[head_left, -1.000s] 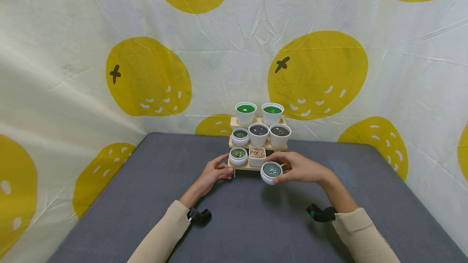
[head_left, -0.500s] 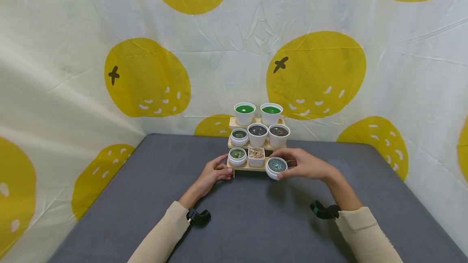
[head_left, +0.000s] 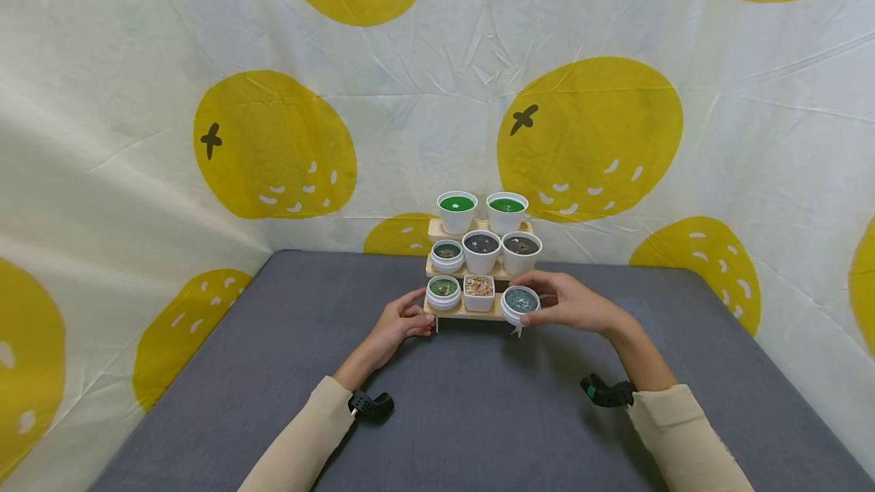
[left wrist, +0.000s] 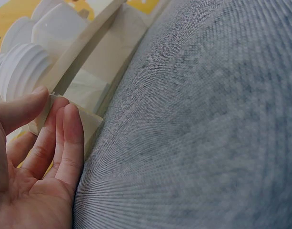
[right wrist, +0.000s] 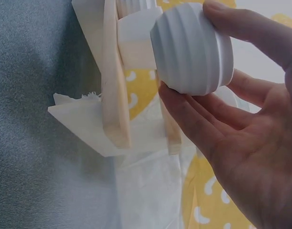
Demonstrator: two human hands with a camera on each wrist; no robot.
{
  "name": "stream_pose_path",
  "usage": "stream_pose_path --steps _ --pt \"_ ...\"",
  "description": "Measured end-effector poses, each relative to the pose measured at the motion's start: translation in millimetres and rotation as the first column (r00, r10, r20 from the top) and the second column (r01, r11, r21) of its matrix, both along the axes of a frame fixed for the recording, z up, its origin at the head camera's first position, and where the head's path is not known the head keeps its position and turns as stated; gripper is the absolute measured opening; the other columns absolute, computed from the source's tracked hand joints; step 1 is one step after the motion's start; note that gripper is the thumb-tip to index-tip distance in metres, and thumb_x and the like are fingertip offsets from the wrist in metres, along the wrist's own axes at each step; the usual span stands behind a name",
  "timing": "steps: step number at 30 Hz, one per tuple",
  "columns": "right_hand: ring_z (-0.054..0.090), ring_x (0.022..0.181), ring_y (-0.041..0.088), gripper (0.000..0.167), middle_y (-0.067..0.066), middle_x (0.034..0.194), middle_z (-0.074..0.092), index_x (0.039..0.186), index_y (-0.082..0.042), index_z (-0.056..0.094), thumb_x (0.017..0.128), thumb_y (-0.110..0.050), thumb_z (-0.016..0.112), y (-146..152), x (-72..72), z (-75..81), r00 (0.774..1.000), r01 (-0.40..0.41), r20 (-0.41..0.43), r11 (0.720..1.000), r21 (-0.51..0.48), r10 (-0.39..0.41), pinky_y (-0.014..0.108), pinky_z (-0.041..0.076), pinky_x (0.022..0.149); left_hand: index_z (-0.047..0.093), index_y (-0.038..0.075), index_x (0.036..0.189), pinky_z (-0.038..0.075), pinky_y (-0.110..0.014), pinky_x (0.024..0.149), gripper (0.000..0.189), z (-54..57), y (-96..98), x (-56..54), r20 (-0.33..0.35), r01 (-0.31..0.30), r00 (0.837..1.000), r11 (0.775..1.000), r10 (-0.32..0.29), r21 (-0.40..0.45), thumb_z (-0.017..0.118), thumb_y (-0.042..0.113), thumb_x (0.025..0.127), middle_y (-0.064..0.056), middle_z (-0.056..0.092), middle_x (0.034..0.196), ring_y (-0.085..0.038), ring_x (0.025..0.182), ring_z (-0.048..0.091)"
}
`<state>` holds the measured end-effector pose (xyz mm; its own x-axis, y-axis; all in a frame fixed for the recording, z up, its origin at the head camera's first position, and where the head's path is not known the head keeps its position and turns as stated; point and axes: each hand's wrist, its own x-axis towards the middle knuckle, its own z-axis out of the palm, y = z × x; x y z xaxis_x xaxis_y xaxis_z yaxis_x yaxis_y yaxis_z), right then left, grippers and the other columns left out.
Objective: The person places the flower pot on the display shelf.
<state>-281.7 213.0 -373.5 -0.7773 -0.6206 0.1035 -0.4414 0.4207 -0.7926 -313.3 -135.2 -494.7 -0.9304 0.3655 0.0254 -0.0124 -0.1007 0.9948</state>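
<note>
In the head view a three-tier wooden stand [head_left: 478, 313] carries small white pots. My left hand [head_left: 399, 327] pinches the left end of its lowest shelf; the left wrist view shows the thumb [left wrist: 26, 110] on the wood's edge and fingers below. My right hand [head_left: 573, 302] grips a round ribbed white pot [head_left: 521, 299] with grey-blue contents by its sides. That pot overlaps the lowest shelf's right end in the head view. In the right wrist view the ribbed pot [right wrist: 191, 50] is tilted between thumb and fingertips, apart from the wooden strip [right wrist: 116, 95].
On the lowest shelf stand a ribbed green-filled pot [head_left: 443, 291] and a square pot of pebbles [head_left: 478, 292]. Several taller pots, including a dark-filled one [head_left: 481, 255], fill the upper tiers. A lemon-patterned cloth [head_left: 424, 112] hangs behind the grey table [head_left: 328, 287].
My right hand has carried the ribbed pot rightward and slightly back, from in front of the stand to over the lowest shelf's right end. My left hand has kept its hold on the stand.
</note>
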Motion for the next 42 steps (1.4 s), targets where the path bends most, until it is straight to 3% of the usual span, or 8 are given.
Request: stream_pose_path --steps 11,21,31,42 --pt "0.064 0.113 0.025 0.059 0.017 0.129 0.066 0.138 -0.001 0.054 0.089 -0.019 0.082 1 -3.0 -4.7 0.996 0.086 -0.016 0.996 0.002 -0.086 0.032 0.057 0.092 0.034 0.004 0.159 0.062 -0.026 0.076 0.072 2.8 -0.5 2.9 0.001 -0.003 1.000 1.000 0.003 -0.001 0.069 0.003 0.096 0.000 0.073 0.093 -0.013 0.083 0.071" --pt "0.063 0.116 0.031 0.057 0.019 0.125 0.066 0.134 0.002 0.055 0.088 -0.016 0.083 2 -6.5 -9.6 0.991 0.132 -0.019 0.991 -0.028 -0.133 0.046 0.055 0.098 0.034 0.002 0.159 0.062 -0.027 0.077 0.072 1.8 -1.3 2.3 -0.002 0.006 1.000 1.000 -0.006 0.004 0.069 0.003 0.096 0.000 0.073 0.094 -0.013 0.083 0.071" --pt "0.065 0.112 0.028 0.056 0.019 0.123 0.067 0.133 0.001 0.055 0.087 -0.015 0.083 3 -12.8 -17.9 0.992 0.124 -0.025 0.991 -0.045 -0.125 0.035 0.056 0.094 0.035 0.005 0.159 0.063 -0.027 0.077 0.072 1.9 -0.2 2.0 0.004 0.003 1.000 1.000 -0.003 0.002 0.069 0.002 0.096 0.000 0.073 0.093 -0.013 0.083 0.071" --pt "0.065 0.112 0.030 0.059 0.022 0.125 0.065 0.134 0.003 0.052 0.087 -0.014 0.083 2 -13.0 -23.1 0.986 0.158 -0.048 0.986 -0.050 -0.160 0.034 0.057 0.092 0.035 0.005 0.159 0.063 -0.027 0.077 0.071 1.2 -0.6 1.1 -0.001 0.008 1.000 1.000 -0.008 0.002 0.069 0.002 0.096 0.000 0.073 0.093 -0.014 0.083 0.070"
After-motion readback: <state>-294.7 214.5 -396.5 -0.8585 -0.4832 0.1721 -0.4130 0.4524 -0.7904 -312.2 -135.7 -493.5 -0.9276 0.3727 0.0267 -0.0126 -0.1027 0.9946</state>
